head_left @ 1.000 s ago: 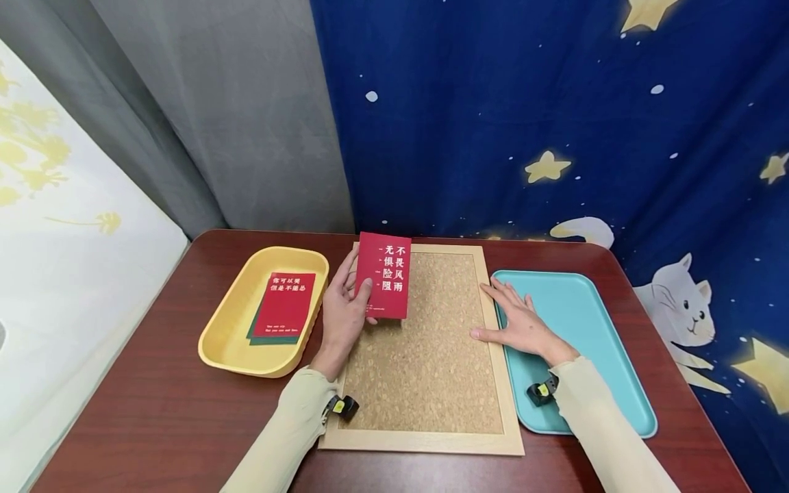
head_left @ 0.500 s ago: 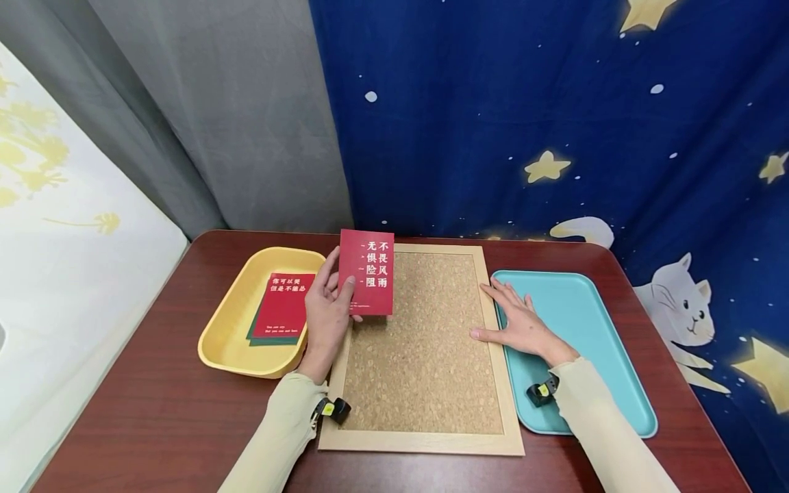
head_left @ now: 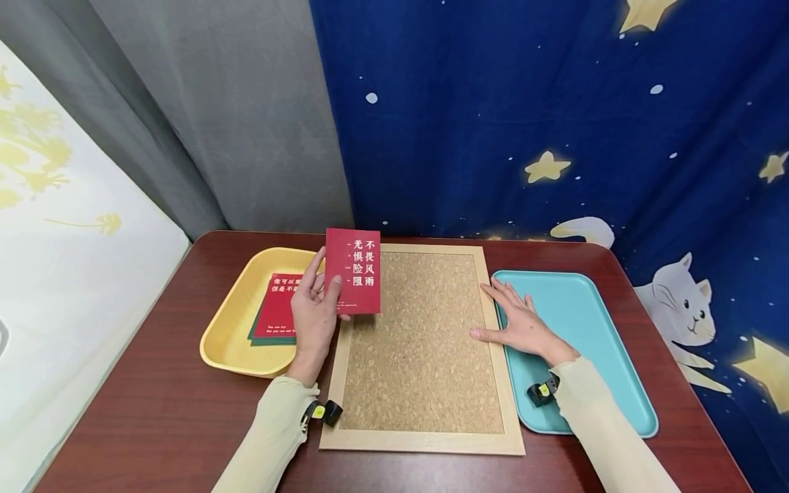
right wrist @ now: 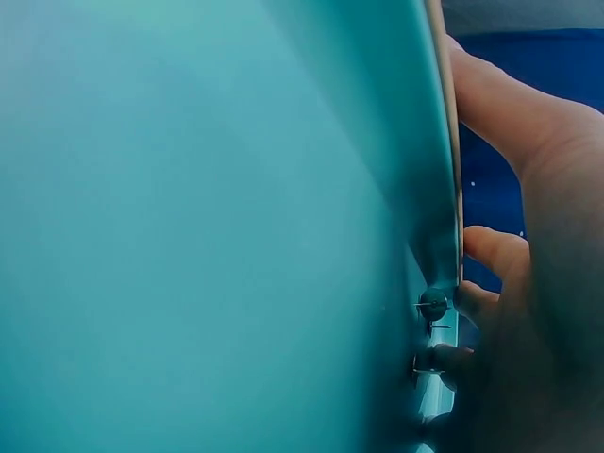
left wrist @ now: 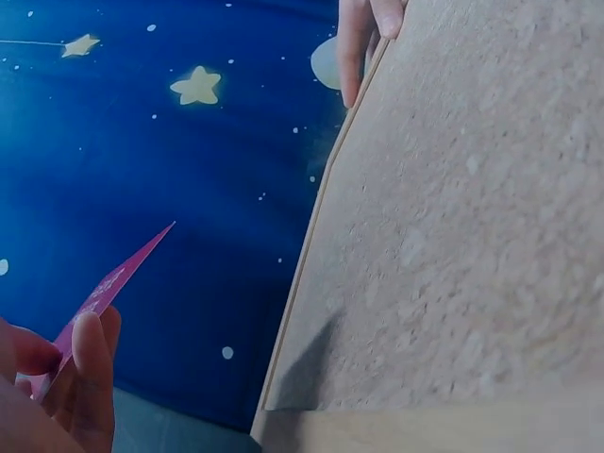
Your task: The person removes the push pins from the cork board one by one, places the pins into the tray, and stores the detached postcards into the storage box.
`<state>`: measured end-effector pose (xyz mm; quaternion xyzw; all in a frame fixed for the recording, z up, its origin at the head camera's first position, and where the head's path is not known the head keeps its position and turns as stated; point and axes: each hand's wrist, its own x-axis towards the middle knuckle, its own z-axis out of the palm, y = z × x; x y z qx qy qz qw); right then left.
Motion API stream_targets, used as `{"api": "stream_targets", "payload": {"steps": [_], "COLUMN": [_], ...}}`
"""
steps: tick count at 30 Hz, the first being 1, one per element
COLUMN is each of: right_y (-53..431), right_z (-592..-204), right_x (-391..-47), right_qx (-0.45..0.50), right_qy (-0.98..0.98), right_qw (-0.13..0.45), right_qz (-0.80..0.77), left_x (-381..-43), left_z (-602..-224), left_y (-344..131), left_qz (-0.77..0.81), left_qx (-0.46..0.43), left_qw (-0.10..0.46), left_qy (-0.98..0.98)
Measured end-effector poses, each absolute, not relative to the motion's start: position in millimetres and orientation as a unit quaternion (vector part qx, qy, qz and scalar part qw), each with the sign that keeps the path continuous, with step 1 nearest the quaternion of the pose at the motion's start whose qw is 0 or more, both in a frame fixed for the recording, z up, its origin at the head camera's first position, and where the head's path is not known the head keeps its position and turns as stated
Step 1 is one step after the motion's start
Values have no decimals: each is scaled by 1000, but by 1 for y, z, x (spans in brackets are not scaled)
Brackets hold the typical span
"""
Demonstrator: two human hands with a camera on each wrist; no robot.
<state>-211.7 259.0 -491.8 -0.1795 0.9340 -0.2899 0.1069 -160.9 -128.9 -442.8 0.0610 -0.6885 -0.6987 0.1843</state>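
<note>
My left hand (head_left: 314, 322) pinches a red card (head_left: 353, 270) with white Chinese lettering, thumb on its face and fingers behind. It is held up tilted above the upper left of a wood-framed corkboard (head_left: 425, 356). In the left wrist view the same card (left wrist: 113, 278) appears nearly edge-on, its shadow falling on the cork. My right hand (head_left: 524, 325) lies spread on the board's right side, thumb and fingertips on the wooden frame. The right wrist view has its thumb (right wrist: 510, 113) along the board's edge.
Left of the board stands a yellow basket (head_left: 231, 342) with a red card (head_left: 280, 308) over a dark green one. A turquoise tray (head_left: 592, 342) lies at the right under my forearm. Small pin-like things (right wrist: 434, 304) show at its far end. Curtains hang behind the table.
My left hand has moved left with the red card, from over the cork to the board's left edge, now overlapping the basket. The right hand has stayed in place.
</note>
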Motion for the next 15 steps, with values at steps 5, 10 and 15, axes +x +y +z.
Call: {"api": "stream_targets", "payload": {"steps": [5,10,15], "right_y": [260,260,260], "right_z": [-491,-491,-492], "right_x": [-212,-212,-211], "right_qx": [-178,-179,-181], "right_qy": [935,934,933], "right_qw": [108,107,106], "right_qz": [-289,-290,-294], "left_x": [-160,-158,-156], "left_z": [-441,-439,-436], "left_y": [-133,-140,-147], "left_qz": [-697,-688,-684], "left_qx": [65,80,90], "left_qw": [204,226,261], "left_qy": [-684,-685,-675]}}
